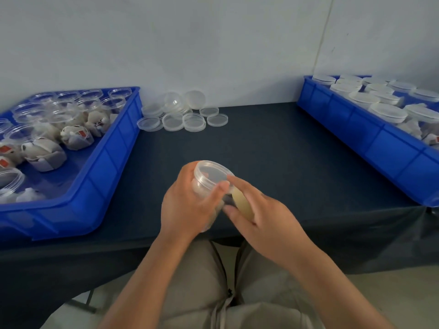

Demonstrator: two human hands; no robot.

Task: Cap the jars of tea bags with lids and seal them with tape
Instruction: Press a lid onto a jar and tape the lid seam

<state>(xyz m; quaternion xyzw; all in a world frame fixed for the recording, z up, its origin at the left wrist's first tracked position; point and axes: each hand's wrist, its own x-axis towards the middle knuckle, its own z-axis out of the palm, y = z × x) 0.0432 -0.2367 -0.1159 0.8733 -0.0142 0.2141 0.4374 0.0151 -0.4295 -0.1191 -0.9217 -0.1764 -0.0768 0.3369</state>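
Observation:
My left hand [187,207] grips a clear plastic jar [211,176] with a lid on top, held tilted above the table's front edge. My right hand [263,214] holds a roll of yellowish tape [241,204] against the jar's right side, its index finger touching the lid rim. A pile of loose clear lids [183,115] lies at the back of the table. The jar's contents are mostly hidden by my fingers.
A blue tray [104,162] at the left holds several open jars of tea bags [76,136]. A second blue tray [356,129] at the right holds several capped jars [387,112]. A dark cloth covers the table [273,150]; a white wall stands behind.

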